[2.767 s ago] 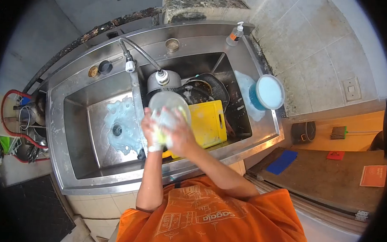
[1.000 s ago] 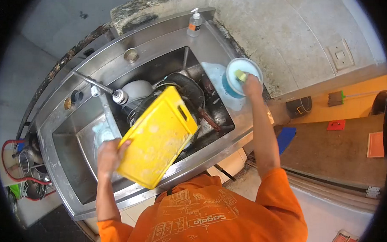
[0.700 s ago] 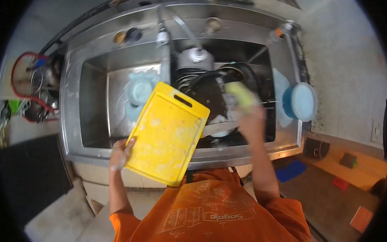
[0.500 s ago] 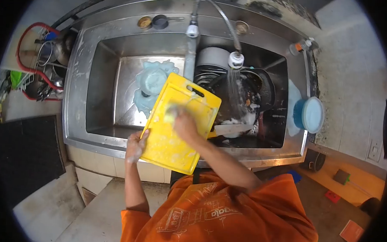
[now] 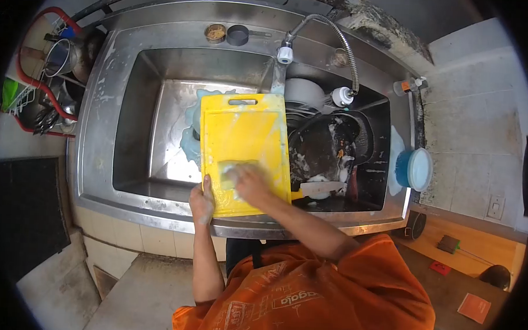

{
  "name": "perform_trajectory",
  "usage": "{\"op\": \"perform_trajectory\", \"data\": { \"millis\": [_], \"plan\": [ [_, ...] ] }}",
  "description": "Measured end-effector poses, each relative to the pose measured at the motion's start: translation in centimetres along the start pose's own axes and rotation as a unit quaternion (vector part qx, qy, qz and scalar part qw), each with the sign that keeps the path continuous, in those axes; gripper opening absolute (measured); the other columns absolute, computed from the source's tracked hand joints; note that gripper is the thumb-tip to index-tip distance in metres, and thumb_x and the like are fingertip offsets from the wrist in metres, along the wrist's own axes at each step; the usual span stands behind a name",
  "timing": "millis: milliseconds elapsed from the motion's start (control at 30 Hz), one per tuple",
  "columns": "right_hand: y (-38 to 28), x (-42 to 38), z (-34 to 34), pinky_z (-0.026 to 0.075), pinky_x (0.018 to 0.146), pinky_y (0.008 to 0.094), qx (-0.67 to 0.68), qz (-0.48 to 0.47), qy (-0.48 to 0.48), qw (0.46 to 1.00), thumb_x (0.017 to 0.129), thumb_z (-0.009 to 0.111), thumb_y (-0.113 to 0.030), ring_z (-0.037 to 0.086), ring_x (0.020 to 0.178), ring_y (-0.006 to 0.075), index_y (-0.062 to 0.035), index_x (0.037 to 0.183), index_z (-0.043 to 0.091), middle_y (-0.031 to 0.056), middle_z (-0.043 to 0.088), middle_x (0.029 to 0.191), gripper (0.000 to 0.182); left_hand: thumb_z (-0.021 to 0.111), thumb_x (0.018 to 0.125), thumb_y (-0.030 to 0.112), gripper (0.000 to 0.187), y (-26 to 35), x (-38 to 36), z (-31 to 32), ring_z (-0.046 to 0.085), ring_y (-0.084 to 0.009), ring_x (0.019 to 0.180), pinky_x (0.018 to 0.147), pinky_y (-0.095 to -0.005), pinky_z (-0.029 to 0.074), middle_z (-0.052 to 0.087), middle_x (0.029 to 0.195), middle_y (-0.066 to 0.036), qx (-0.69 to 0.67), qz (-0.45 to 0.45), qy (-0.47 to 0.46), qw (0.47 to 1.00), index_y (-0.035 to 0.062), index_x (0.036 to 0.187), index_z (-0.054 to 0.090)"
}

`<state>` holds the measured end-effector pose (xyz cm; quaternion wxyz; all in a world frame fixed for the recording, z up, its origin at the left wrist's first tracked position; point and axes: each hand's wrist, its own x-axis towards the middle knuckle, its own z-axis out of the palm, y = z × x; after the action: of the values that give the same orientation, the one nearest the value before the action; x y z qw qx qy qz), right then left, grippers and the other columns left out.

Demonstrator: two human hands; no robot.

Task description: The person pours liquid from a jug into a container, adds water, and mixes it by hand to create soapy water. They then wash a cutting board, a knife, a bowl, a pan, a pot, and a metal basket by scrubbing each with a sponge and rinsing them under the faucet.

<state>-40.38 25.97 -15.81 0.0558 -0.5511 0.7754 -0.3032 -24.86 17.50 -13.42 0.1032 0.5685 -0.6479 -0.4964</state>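
Note:
A yellow cutting board (image 5: 248,129), streaked with suds, spans the space over the left basin and the divider, its handle slot at the far end. My left hand (image 5: 202,205) grips its near left edge, thumb on top. In my right hand (image 5: 251,185), slightly blurred, a pale yellow-green sponge (image 5: 232,169) presses on the board's lower half. Partly hidden behind the board is a patch of bluish suds (image 5: 190,145) in the left basin. A knife (image 5: 324,188) with a yellow handle lies just right of the board.
The right basin holds a dark pan (image 5: 323,146) and a pale pot (image 5: 304,93) beneath the faucet sprayer (image 5: 342,97). A blue tub (image 5: 414,169) stands on the right rim. Two small cups, one a measuring cup (image 5: 237,35), sit on the back ledge. A dish rack (image 5: 51,93) is at left.
The cutting board has turned from tilted to nearly straight. My right hand has moved the sponge down toward the board's near end. Water spraying from the faucet is no longer visible.

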Motion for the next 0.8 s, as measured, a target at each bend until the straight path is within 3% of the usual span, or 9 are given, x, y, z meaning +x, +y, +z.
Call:
{"op": "perform_trajectory", "data": {
  "millis": [67,100,167,267,300,467,633,733,800],
  "plan": [
    [5.6,1.8,-3.7,0.048,0.085,0.0362,0.244,0.122,0.012,0.962,0.067,0.067,-0.012,0.059,0.096,0.0272,-0.0084,0.096,0.065,0.0099,0.062,0.108,0.029,0.046,0.093,0.047,0.059,0.3,-0.1,0.1,0.057,-0.0410,0.063,0.061,-0.0453,0.044,0.059,0.067,-0.028,0.027,-0.005,0.010,1.000,-0.0074,0.079,0.063],
    [8.7,4.5,-5.6,0.048,0.083,0.0371,-0.063,0.134,-0.021,0.989,0.065,0.071,-0.014,0.058,0.095,0.0279,-0.0065,0.096,0.064,0.0119,0.060,0.109,0.033,0.046,0.093,0.046,0.058,0.6,-0.1,0.0,0.059,-0.0422,0.064,0.060,-0.0459,0.044,0.059,0.068,-0.028,0.059,-0.010,0.026,0.998,-0.0070,0.079,0.063],
    [5.7,11.7,-11.3,0.048,0.083,0.0402,-0.054,0.297,-0.010,0.953,0.067,0.074,-0.019,0.058,0.091,0.0306,-0.0063,0.101,0.063,0.0152,0.060,0.096,0.038,0.045,0.094,0.043,0.055,1.8,-0.4,0.1,0.059,-0.0438,0.065,0.059,-0.0465,0.044,0.059,0.068,-0.029,0.057,0.027,0.021,0.998,-0.0062,0.078,0.063],
    [7.3,15.1,-2.7,0.045,0.082,0.0390,-0.136,0.042,0.156,0.978,0.066,0.061,-0.002,0.058,0.088,0.0310,-0.0075,0.095,0.066,0.0138,0.062,0.092,0.030,0.045,0.095,0.039,0.052,3.8,-1.8,1.0,0.058,-0.0454,0.065,0.058,-0.0475,0.043,0.057,0.066,-0.029,0.071,0.076,0.071,0.992,-0.0062,0.076,0.062],
    [6.6,15.5,2.1,0.044,0.082,0.0389,-0.066,0.071,0.149,0.984,0.063,0.056,0.000,0.057,0.089,0.0302,-0.0089,0.091,0.068,0.0118,0.063,0.095,0.031,0.045,0.095,0.039,0.052,3.3,-1.8,1.5,0.058,-0.0454,0.065,0.058,-0.0475,0.043,0.057,0.066,-0.029,0.074,0.076,0.075,0.992,-0.0062,0.076,0.062],
    [-3.0,7.1,0.4,0.038,0.093,0.0391,-0.020,-0.187,-0.085,0.979,0.068,0.057,-0.004,0.056,0.099,0.0235,-0.0139,0.088,0.069,0.0048,0.064,0.095,0.025,0.043,0.096,0.035,0.047,0.2,-1.9,2.3,0.058,-0.0456,0.071,0.063,-0.0474,0.044,0.059,0.074,-0.030,0.055,0.103,0.074,0.990,-0.0069,0.084,0.061],
    [8.0,11.1,-4.3,0.040,0.093,0.0406,0.089,0.064,-0.119,0.987,0.064,0.060,-0.001,0.056,0.097,0.0298,-0.0115,0.088,0.068,0.0100,0.063,0.095,0.028,0.034,0.098,0.036,0.051,1.1,-1.6,2.2,0.058,-0.0459,0.080,0.069,-0.0469,0.044,0.059,0.082,-0.031,0.010,0.046,0.041,0.998,-0.0073,0.092,0.060],
    [5.4,12.9,-2.8,0.042,0.091,0.0408,0.238,0.017,0.022,0.971,0.061,0.060,0.001,0.057,0.095,0.0323,-0.0095,0.088,0.068,0.0114,0.063,0.095,0.030,0.028,0.099,0.041,0.059,0.7,-1.3,2.6,0.055,-0.0484,0.082,0.073,-0.0471,0.042,0.059,0.085,-0.033,-0.017,0.040,0.037,0.998,-0.0089,0.094,0.059],
    [2.3,8.0,0.8,0.041,0.094,0.0415,0.068,-0.102,-0.033,0.992,0.063,0.058,0.002,0.056,0.101,0.0309,-0.0097,0.092,0.068,0.0136,0.063,0.102,0.033,0.026,0.099,0.041,0.061,0.4,-0.8,2.9,0.053,-0.0479,0.080,0.072,-0.0473,0.041,0.058,0.083,-0.032,-0.039,0.040,0.069,0.996,-0.0099,0.093,0.058]
  ]
}}
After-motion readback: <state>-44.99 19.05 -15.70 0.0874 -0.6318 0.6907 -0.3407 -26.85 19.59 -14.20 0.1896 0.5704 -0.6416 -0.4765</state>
